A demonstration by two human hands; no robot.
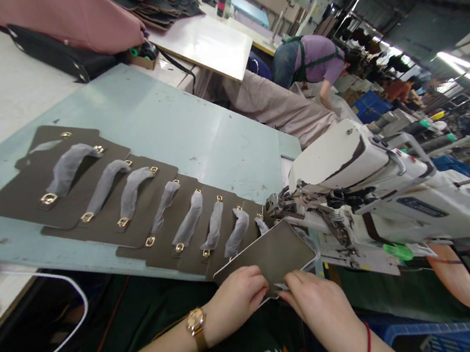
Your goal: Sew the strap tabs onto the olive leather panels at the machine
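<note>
A flat grey-brown panel (271, 257) with rounded corners and a pale edge is held up in front of me, tilted. My left hand (243, 292), a gold watch at its wrist, is closed on the panel's near edge. Beside it my right hand (318, 297) is closed, its fingertips at the same edge around a small pale pointed piece (281, 286) that I cannot make out. Behind, several like panels (17, 197) lie overlapping in a row, each with a handle (187, 219) wrapped in whitish film between gold buckles.
The row lies on a pale blue-green tabletop (210, 138). Close on the right stands a white sewing machine (331, 160). A blue basket (441, 331) is low at the right. Beyond the table a person in purple (317, 57) bends over. A black bag (56, 52) lies at the back left.
</note>
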